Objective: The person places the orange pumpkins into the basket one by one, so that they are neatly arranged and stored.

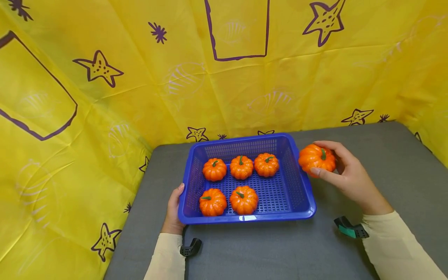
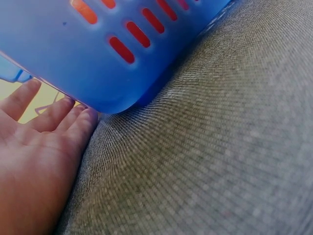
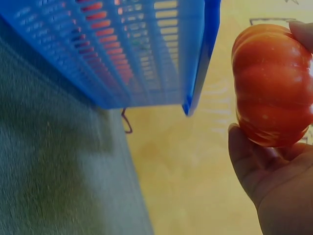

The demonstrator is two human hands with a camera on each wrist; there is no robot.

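A blue plastic basket [image 1: 217, 220] with a slotted floor and walls sits on the table in the head view. Inside lie several small orange pumpkins: three along the back, with a back-row pumpkin [image 1: 241, 167] in the middle, and two in front, one of them the front-left pumpkin [image 1: 213, 202]. My left hand [image 1: 174, 212] rests its fairly straight fingers [image 2: 50, 116] against the basket's left side. Just outside the right rim, my right hand [image 1: 353, 182] holds another orange pumpkin [image 1: 312, 158] between thumb and fingers, above the table; its green stem faces the head camera.
The grey cloth-covered table [image 1: 245, 252] extends around the basket. A yellow curtain [image 1: 224, 97] with purple starfish drawings encloses the back and sides. Dark wrist mounts [image 1: 191, 247] sit on both sleeves.
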